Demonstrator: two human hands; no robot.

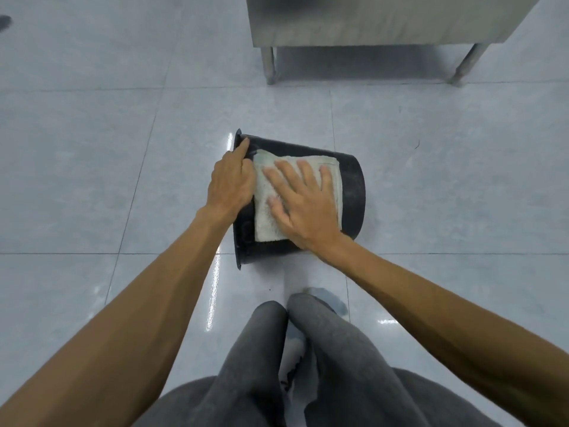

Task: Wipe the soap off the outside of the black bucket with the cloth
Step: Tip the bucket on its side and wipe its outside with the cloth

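The black bucket (352,192) lies on its side on the tiled floor, its rim to the left and its base to the right. A folded pale cloth (264,223) is spread over the bucket's upper side. My right hand (300,200) lies flat on the cloth with its fingers spread and straight, pressing it against the bucket. My left hand (231,180) holds the bucket at its rim, with the forefinger stretched along the rim and the other fingers curled over the edge, out of sight.
The glossy grey tiled floor (92,167) surrounds the bucket. A stainless steel cabinet on legs (369,23) stands behind it at the upper right. My knees in grey trousers (308,349) are close below the bucket.
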